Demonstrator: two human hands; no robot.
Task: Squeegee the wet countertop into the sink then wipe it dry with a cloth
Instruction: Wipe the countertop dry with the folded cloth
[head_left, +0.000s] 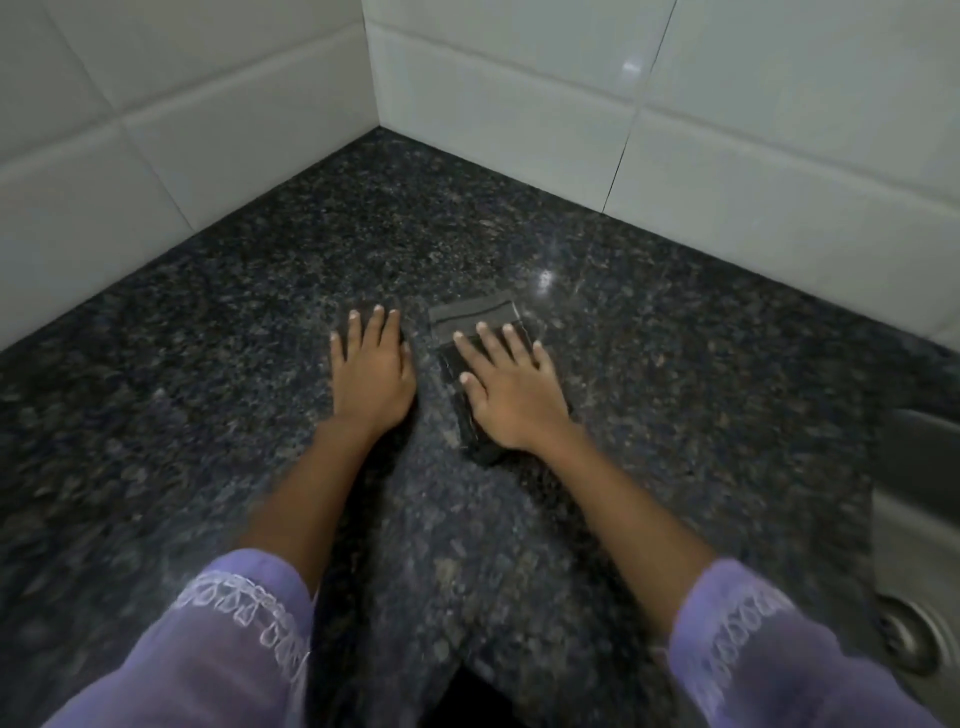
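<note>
No writing shows anywhere. Two hands press flat on the dark speckled surface (208, 415). The right hand (511, 392) lies spread, fingers wide, on one dark folded cloth (470, 317). The left hand (371, 371) lies flat too; something dark peeks from under its fingertips, too blurry to tell. The sink (919, 545) is cut off at the right edge.

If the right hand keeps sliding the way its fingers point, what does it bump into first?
Probably the white tiled wall. The right hand, flat on the dark cloth, has only bare countertop ahead.
</note>
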